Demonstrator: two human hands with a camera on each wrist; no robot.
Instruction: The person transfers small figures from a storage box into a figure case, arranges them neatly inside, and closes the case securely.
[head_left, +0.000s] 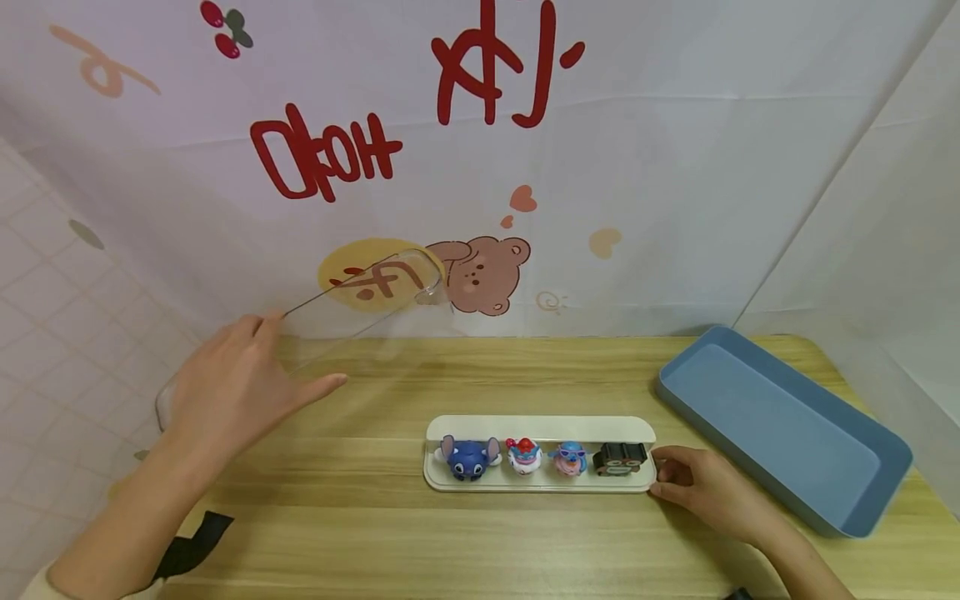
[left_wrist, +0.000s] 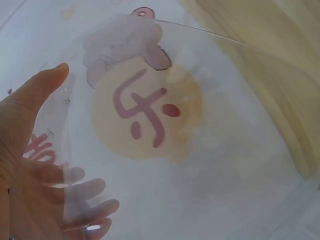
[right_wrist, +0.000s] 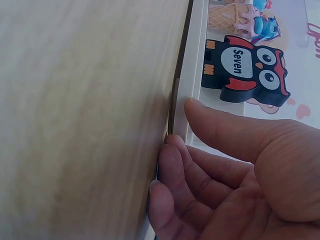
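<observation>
My left hand [head_left: 232, 383] holds a clear plastic cover [head_left: 360, 292] raised above the table at the left. In the left wrist view its fingers [left_wrist: 90, 192] show through the clear plastic, with the thumb at the near side. On the table lies a long white display tray [head_left: 540, 429] with rounded ends. In it, from left to right, stand a blue big-eared figure [head_left: 468, 458], a red-topped white figure [head_left: 525, 457], a blue figure in sunglasses on an ice-cream cone [head_left: 570, 458] and a black owl marked "Seven" [right_wrist: 245, 70]. My right hand [head_left: 708, 492] pinches the tray's right end.
A blue-grey rectangular tray [head_left: 780, 417] lies at the right, behind the right hand. The wooden table [head_left: 360, 533] ends at a white printed cloth [head_left: 660, 167] hanging behind it. A black strip [head_left: 195, 546] lies near the left forearm.
</observation>
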